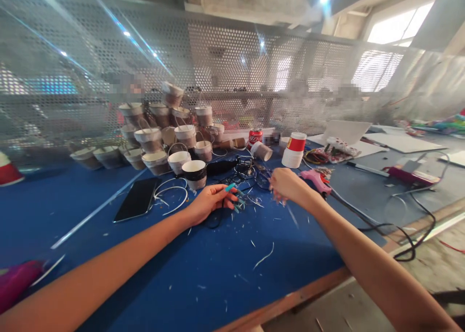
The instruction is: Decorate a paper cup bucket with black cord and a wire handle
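Note:
My left hand (208,203), with long teal nails, is low over the blue table in the middle. Its fingers are curled, and a thin black cord (219,219) loops down from them. My right hand (284,183) is to the right, its fingers bent down and smeared by motion; whether anything is in them is hidden. Blue-handled scissors (263,179) lie just left of it, among tangled dark cords. Closest beyond my left hand stands a small whitish bucket with a black band (194,174). White thread scraps lie around both hands.
Several small wire-handled buckets (148,139) are stacked at the back left. A black phone (136,200) lies before them. Behind my right hand are a red can (255,137), stacked paper cups (293,150) and a pink glue gun (317,181). A perforated screen (232,56) rises behind; cables trail right.

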`<action>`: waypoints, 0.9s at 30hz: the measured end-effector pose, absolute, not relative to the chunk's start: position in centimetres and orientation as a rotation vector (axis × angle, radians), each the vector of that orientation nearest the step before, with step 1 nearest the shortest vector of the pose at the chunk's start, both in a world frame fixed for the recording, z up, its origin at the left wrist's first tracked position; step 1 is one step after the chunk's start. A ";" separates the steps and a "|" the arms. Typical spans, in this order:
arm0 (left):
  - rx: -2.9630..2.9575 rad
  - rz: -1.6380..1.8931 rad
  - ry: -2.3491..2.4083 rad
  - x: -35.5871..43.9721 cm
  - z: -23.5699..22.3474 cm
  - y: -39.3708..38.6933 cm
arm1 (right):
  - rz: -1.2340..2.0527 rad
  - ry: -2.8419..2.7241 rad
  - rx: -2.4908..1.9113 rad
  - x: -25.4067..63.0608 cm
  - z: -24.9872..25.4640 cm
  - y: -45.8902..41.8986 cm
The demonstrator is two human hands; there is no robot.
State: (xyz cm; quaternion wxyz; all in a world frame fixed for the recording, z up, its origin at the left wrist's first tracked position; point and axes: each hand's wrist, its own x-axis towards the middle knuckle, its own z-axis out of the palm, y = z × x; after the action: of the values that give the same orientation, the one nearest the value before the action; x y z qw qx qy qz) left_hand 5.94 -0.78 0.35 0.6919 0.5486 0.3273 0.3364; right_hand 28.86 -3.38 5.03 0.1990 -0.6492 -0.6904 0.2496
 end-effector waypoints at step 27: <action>0.947 0.916 0.670 5.5 0.3 0.4 | 0.121 -2.088 -1.786 26.1 4.6 -4.0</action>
State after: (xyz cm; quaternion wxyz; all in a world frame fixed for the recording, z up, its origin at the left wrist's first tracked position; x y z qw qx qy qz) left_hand 5.50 0.39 0.34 0.7392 0.4315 0.3051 0.4176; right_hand 26.06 -4.02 4.61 0.1944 -0.6372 -0.7446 0.0430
